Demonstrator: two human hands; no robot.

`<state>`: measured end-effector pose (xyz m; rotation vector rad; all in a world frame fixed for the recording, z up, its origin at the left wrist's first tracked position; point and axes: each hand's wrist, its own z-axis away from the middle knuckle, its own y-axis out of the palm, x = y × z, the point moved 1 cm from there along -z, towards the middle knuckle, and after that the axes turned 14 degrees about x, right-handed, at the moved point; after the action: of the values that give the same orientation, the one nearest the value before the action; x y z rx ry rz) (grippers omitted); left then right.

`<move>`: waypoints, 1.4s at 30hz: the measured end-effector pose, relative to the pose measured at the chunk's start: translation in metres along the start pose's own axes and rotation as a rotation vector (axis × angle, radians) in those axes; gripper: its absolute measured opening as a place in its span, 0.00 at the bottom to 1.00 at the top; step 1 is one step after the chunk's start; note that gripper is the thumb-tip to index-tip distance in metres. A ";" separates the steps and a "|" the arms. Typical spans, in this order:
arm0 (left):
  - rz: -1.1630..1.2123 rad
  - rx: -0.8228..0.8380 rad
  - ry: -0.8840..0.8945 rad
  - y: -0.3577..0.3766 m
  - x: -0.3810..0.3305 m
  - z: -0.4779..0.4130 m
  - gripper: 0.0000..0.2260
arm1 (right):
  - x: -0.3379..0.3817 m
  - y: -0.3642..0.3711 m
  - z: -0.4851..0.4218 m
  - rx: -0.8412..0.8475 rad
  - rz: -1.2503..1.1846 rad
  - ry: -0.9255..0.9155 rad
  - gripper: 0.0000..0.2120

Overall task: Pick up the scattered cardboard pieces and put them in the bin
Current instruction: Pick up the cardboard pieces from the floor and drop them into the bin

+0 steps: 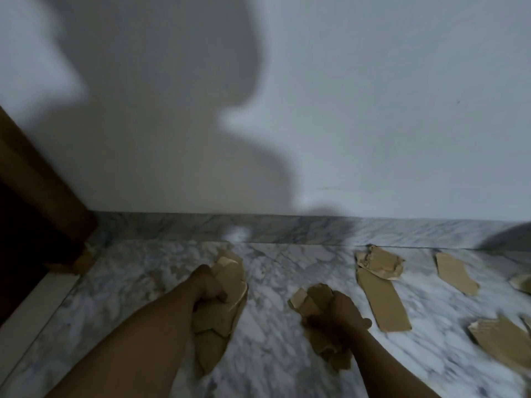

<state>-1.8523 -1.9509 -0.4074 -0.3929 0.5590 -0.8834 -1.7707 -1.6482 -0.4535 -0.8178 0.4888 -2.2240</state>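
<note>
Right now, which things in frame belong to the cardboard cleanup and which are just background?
Job:
- left hand, shut on a cardboard bundle
- right hand, shut on crumpled cardboard
- long flat piece
- torn piece by the skirting
- further piece to the right
- bottom-right piece
- bin: not in view

Background:
- marble floor
- white wall
- wooden door frame

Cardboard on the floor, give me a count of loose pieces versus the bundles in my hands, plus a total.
Loose pieces on the marble floor: 6, counting the torn piece, the long strip, the slanted strip, the big scrap and two slivers cut off at the right edge.
Bundles held: 2, in the left hand and the right hand.
Total: 8
</note>
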 end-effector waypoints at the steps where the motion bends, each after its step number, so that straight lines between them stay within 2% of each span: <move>1: -0.031 0.011 0.012 0.012 -0.004 0.006 0.46 | 0.002 0.002 0.013 -0.011 -0.003 -0.017 0.40; 5: -0.150 0.034 0.088 0.062 -0.031 0.035 0.48 | 0.002 0.005 0.045 -0.072 -0.061 -0.167 0.26; 9: -0.118 0.032 0.174 0.090 -0.071 0.068 0.40 | -0.011 -0.024 0.080 -0.105 -0.139 -0.134 0.24; 12: 0.162 0.050 0.391 0.101 -0.134 0.098 0.36 | -0.026 -0.091 0.124 -0.182 -0.279 -0.164 0.13; 13: 0.308 0.125 0.439 0.104 -0.163 0.114 0.30 | -0.032 -0.121 0.142 -0.227 -0.308 -0.159 0.12; 15: 0.556 0.204 0.520 0.115 -0.224 0.151 0.16 | -0.054 -0.184 0.171 -0.358 -0.325 -0.134 0.21; 17: 0.509 0.163 0.667 0.134 -0.289 0.198 0.20 | -0.082 -0.244 0.210 -0.451 -0.372 -0.122 0.30; 20: 0.484 0.263 0.899 0.186 -0.364 0.286 0.20 | -0.148 -0.324 0.271 -0.557 -0.463 -0.107 0.30; 23: 0.382 0.367 1.037 0.247 -0.421 0.368 0.25 | -0.235 -0.379 0.329 -0.677 -0.501 -0.052 0.33; 25: 0.308 0.418 1.058 0.292 -0.447 0.413 0.28 | -0.277 -0.385 0.374 -0.714 -0.550 0.034 0.24; 27: 0.235 0.467 1.052 0.336 -0.466 0.446 0.27 | -0.319 -0.387 0.410 -0.707 -0.566 0.119 0.15; 31: 0.172 0.562 0.980 0.409 -0.484 0.481 0.21 | -0.387 -0.378 0.454 -0.654 -0.654 0.142 0.13; 35: 0.098 0.589 1.039 0.441 -0.501 0.482 0.23 | -0.423 -0.368 0.462 -0.547 -0.800 0.111 0.14; 39: -0.020 0.494 1.080 0.449 -0.516 0.461 0.14 | -0.442 -0.361 0.448 -0.612 -0.774 0.169 0.18; 42: -0.211 0.365 1.130 0.449 -0.521 0.435 0.10 | -0.439 -0.352 0.435 -0.608 -0.724 0.169 0.17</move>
<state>-1.5793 -1.2281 -0.1526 0.4468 1.3706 -1.3595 -1.4064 -1.1346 -0.1238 -1.2704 1.1293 -2.8635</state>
